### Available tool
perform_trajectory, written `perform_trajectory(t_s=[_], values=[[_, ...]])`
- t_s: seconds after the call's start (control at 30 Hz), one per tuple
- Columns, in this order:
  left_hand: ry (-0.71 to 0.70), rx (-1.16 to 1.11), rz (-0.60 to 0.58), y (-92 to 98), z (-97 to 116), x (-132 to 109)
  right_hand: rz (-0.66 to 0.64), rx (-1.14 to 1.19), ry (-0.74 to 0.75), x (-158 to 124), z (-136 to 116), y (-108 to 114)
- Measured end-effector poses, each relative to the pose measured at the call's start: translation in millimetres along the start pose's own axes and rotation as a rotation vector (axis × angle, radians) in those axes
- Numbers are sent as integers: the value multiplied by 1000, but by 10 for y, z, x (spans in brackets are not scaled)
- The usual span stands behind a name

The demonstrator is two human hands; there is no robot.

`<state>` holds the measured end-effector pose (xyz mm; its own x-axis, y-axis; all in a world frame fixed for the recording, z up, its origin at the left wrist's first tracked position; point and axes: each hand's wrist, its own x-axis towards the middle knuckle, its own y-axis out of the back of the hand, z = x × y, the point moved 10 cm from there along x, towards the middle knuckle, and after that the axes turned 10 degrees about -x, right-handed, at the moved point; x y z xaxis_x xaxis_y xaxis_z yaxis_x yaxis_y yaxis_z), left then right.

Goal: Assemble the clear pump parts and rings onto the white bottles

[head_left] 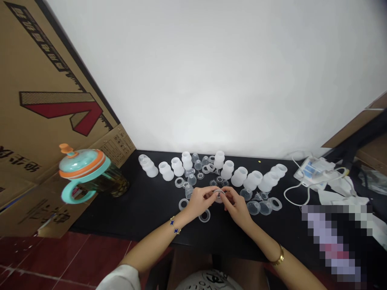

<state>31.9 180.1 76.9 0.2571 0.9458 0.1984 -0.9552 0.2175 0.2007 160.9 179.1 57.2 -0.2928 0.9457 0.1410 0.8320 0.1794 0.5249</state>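
Note:
My left hand (203, 201) and my right hand (235, 202) meet above the black table, fingers pinched on a small translucent bottle ring (219, 193). Whether a nipple sits inside the ring is too small to tell. Another ring (204, 216) lies just below my left hand, and a further ring (183, 204) is left of my wrist. Close to my right hand rests a clear domed cap (246, 194). Clear domed caps, rings and nipples lie loosely beyond both hands. White baby bottle bodies, such as one upright bottle (239, 176), form an arc behind them.
A large jug (86, 173) with a turquoise and orange lid stands at the left by a printed cardboard box (39, 121). White cables (305, 189) and crumpled paper (341, 195) occupy the table's right side. Behind is a white wall (211, 76).

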Motion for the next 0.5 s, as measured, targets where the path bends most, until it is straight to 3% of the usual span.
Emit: perform_trajectory(t_s=[0.5], values=[[9, -12, 103, 33, -63, -15, 51, -6, -32, 22, 87, 54]])
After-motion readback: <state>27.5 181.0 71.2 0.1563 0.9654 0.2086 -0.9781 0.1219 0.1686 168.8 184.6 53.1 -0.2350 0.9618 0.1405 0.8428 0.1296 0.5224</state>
